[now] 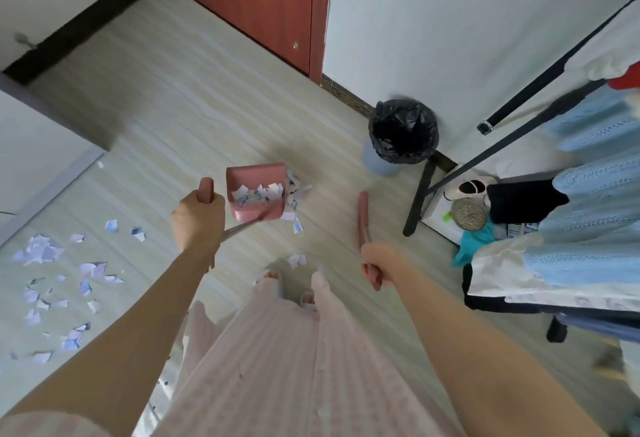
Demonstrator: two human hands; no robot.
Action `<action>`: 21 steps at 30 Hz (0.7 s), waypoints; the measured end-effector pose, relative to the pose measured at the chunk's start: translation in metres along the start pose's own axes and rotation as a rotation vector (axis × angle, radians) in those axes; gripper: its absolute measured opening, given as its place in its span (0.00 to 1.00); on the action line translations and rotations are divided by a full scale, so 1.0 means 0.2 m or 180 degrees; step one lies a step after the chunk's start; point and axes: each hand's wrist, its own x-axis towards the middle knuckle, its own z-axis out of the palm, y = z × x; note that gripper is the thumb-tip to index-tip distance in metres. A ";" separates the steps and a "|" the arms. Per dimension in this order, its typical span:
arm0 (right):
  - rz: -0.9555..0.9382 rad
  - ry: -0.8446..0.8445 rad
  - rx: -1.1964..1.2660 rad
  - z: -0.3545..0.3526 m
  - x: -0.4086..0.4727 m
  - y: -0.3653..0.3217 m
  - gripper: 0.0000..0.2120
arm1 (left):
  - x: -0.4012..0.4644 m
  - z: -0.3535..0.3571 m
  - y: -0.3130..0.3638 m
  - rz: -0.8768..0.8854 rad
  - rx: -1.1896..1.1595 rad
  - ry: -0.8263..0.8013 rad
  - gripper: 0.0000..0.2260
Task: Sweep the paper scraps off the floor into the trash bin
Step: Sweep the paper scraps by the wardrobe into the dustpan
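Observation:
My left hand grips the top of a long handle whose pink dustpan rests on the floor ahead, holding several white-and-blue paper scraps. More scraps lie just right of the pan, and one sits near my feet. My right hand grips the pink broom handle; the broom head is seen end-on and its bristles are hard to make out. A large scatter of scraps covers the floor at the left. The trash bin, lined with a black bag, stands open against the wall to the right of the dustpan.
A black clothes rack with hanging blue and white garments crowds the right side, with shoes and clutter at its base. A red-brown door is at the back. A white cabinet or wall edge stands at the left.

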 end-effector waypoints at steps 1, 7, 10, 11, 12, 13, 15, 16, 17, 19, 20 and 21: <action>0.0015 -0.0032 -0.0015 0.02 0.01 0.02 0.18 | -0.02 0.00 -0.01 -0.0032 -0.0013 0.0040 0.13; -0.0011 -0.0384 -0.0474 0.21 -0.06 0.12 0.19 | -0.07 -0.07 -0.13 -0.0343 -0.0339 0.0257 0.11; -0.0009 -0.0542 -0.0676 0.32 -0.05 0.11 0.16 | -0.06 -0.11 -0.20 -0.0408 -0.0424 0.0307 0.12; 0.0021 -0.0617 -0.0723 0.36 -0.06 0.10 0.17 | -0.06 -0.13 -0.23 -0.0443 -0.0432 0.0330 0.12; 0.0036 -0.0677 -0.0703 0.39 -0.08 0.09 0.17 | -0.06 -0.14 -0.25 -0.0463 -0.0436 0.0349 0.13; 0.0039 -0.0760 -0.0609 0.42 -0.10 0.08 0.19 | -0.06 -0.15 -0.27 -0.0472 -0.0440 0.0358 0.13; -0.0026 -0.0925 -0.0375 0.48 -0.12 0.07 0.26 | -0.05 -0.17 -0.30 -0.0495 -0.0449 0.0344 0.14; -0.0086 -0.0978 -0.0218 0.52 -0.12 0.06 0.29 | -0.05 -0.18 -0.32 -0.0508 -0.0435 0.0330 0.14; -0.0088 -0.1021 -0.0025 0.56 -0.11 0.05 0.26 | -0.04 -0.19 -0.33 -0.0517 -0.0434 0.0315 0.14; -0.0054 -0.0971 0.0408 0.64 -0.14 0.00 0.20 | 0.00 -0.22 -0.37 -0.0556 -0.0447 0.0315 0.14; -0.0012 -0.0942 0.0707 0.67 -0.15 -0.03 0.20 | 0.02 -0.24 -0.38 -0.0585 -0.0448 0.0327 0.13; -0.0033 -0.0969 0.0979 0.69 -0.17 -0.05 0.17 | 0.04 -0.25 -0.40 -0.0603 -0.0449 0.0338 0.13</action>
